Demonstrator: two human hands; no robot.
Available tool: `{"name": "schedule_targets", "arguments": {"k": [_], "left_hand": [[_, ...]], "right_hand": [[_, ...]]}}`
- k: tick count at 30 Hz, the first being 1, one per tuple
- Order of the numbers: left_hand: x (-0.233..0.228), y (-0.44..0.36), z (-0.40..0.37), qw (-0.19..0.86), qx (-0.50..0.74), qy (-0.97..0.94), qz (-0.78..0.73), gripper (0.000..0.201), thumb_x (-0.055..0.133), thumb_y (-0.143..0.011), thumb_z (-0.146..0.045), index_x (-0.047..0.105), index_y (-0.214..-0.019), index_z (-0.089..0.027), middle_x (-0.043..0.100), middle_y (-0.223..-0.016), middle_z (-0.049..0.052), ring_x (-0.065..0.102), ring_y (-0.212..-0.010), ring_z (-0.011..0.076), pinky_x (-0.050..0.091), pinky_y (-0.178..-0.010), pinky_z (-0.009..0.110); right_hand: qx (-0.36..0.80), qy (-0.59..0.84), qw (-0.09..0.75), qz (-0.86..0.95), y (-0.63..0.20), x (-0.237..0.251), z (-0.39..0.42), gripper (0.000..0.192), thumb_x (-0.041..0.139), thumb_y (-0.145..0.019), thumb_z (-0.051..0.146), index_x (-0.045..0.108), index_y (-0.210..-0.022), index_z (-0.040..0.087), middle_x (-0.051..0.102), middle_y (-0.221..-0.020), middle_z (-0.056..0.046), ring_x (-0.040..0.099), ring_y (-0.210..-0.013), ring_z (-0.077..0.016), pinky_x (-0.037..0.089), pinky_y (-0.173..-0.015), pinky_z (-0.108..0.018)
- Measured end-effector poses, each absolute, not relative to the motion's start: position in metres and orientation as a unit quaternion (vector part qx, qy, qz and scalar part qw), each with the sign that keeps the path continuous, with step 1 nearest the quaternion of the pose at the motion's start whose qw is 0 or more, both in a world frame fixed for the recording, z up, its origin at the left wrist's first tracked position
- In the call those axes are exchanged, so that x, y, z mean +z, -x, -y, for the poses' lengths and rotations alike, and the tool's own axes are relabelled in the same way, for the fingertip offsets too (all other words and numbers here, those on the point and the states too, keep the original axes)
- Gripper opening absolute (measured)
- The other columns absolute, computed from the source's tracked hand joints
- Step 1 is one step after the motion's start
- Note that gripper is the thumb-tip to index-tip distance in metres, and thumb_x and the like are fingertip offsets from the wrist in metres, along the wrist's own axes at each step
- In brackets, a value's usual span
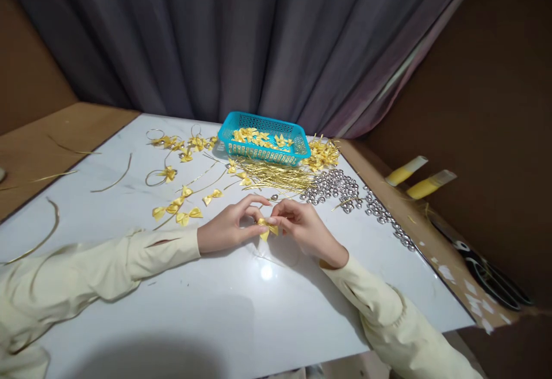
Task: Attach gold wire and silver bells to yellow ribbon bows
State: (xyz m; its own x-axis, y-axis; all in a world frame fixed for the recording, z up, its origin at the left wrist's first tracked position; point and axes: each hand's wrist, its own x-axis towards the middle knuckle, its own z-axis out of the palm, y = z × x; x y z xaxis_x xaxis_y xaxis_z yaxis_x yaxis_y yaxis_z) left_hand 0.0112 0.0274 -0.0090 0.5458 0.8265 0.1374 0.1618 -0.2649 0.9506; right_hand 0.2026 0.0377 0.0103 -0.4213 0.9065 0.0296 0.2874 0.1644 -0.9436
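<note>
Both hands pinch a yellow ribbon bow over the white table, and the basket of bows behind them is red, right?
Not quite: the basket is turquoise blue, not red, as the head view shows. The rest holds: both the left hand and right hand pinch a yellow ribbon bow over the white table.

Blue basket (264, 148) of bows — silver beads (334, 188), gold wires (276, 176) beside it.

near worktop (241, 310) lying bare, passage open | far side blocked: blue basket (264, 137), gold wire heap (276, 176), silver beads (338, 188) | loose bows (176, 206) crowding the left
</note>
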Motion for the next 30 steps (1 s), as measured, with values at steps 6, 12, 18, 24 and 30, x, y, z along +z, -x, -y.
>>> {"name": "schedule_targets", "arguments": {"k": [6,12,18,24,30], "left_hand": [[-0.010,-0.011,-0.028,0.518,0.368,-0.686,-0.355,0.036,0.057,-0.082,-0.023,0.040,-0.113,-0.020,0.058,-0.074,-0.002,0.056,-0.073,0.0149,0.041,-0.072,0.029],[-0.011,-0.012,-0.029,0.471,0.392,-0.695,-0.376,0.032,0.057,-0.081,-0.023,0.042,-0.109,-0.020,0.057,-0.072,-0.003,0.054,-0.077,0.0152,0.038,-0.076,0.029],[-0.008,-0.012,-0.029,0.468,0.366,-0.709,-0.380,0.031,0.056,-0.081,-0.022,0.040,-0.108,-0.021,0.060,-0.072,-0.004,0.057,-0.069,0.0140,0.040,-0.071,0.028],[-0.009,-0.012,-0.026,0.441,0.328,-0.754,-0.360,0.029,0.053,-0.083,-0.021,0.038,-0.109,-0.021,0.060,-0.071,-0.003,0.058,-0.066,0.0137,0.041,-0.062,0.024],[-0.013,-0.012,-0.020,0.377,0.294,-0.816,-0.325,0.026,0.048,-0.086,-0.021,0.037,-0.110,-0.021,0.066,-0.081,0.001,0.060,-0.065,0.0137,0.044,-0.062,0.025]], "right_hand": [[0.546,0.464,0.307,0.626,-0.209,0.018,-0.042,0.047,0.073,-0.064,0.046,0.046,-0.091,0.019,0.056,-0.101,-0.006,0.059,-0.084,-0.0138,0.048,-0.068,-0.025],[0.641,0.439,0.149,0.611,-0.211,0.028,-0.039,0.048,0.075,-0.060,0.048,0.050,-0.085,0.015,0.059,-0.060,0.001,0.044,-0.041,-0.0058,0.037,-0.042,-0.021],[0.606,0.457,0.140,0.636,-0.223,0.031,-0.044,0.038,0.067,-0.073,0.044,0.049,-0.090,0.015,0.056,-0.048,0.006,0.031,-0.037,-0.0032,0.022,-0.040,-0.017],[0.599,0.434,0.128,0.661,-0.220,0.041,-0.038,0.034,0.064,-0.075,0.045,0.058,-0.066,0.012,0.054,-0.046,0.002,0.033,-0.040,-0.0042,0.022,-0.042,-0.019],[0.586,0.451,0.191,0.645,-0.213,0.030,-0.040,0.033,0.056,-0.078,0.046,0.054,-0.069,0.014,0.048,-0.048,0.005,0.031,-0.040,-0.0042,0.021,-0.042,-0.019]]}}
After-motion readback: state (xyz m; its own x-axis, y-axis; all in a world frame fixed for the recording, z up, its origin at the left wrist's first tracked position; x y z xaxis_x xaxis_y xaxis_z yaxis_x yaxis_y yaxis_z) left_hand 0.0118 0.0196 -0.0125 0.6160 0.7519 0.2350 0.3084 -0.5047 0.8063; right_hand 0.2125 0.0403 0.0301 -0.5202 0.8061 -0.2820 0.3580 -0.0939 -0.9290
